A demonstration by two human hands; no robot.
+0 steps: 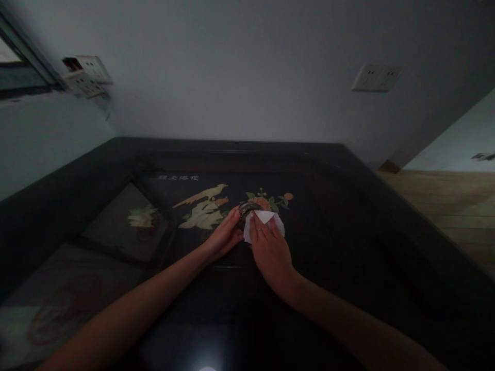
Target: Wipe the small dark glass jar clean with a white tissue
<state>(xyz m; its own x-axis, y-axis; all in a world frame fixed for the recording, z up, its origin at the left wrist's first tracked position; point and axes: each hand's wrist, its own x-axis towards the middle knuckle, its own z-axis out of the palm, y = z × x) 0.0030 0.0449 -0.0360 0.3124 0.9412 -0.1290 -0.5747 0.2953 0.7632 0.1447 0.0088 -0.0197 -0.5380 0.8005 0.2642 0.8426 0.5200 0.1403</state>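
A small, dark, rounded object (248,207) with a shiny surface sits between my hands over the black table. My left hand (228,232) grips its left side; the room is too dim to tell what kind of thing it is. In my right hand (271,252) is a white tissue (266,216), pressed by the fingers against the object's right side. The tissue hides part of the object. Beneath both hands, the glossy table (328,206) bears a pale bird picture (204,211) and a flower picture (260,202).
White wall sockets (377,77) are on the back wall, and more sockets (87,77) with a dark red item beside them are at the left corner near a window (23,67). A dark long shape (410,268) lies on the table's right. Wooden floor (444,206) shows beyond.
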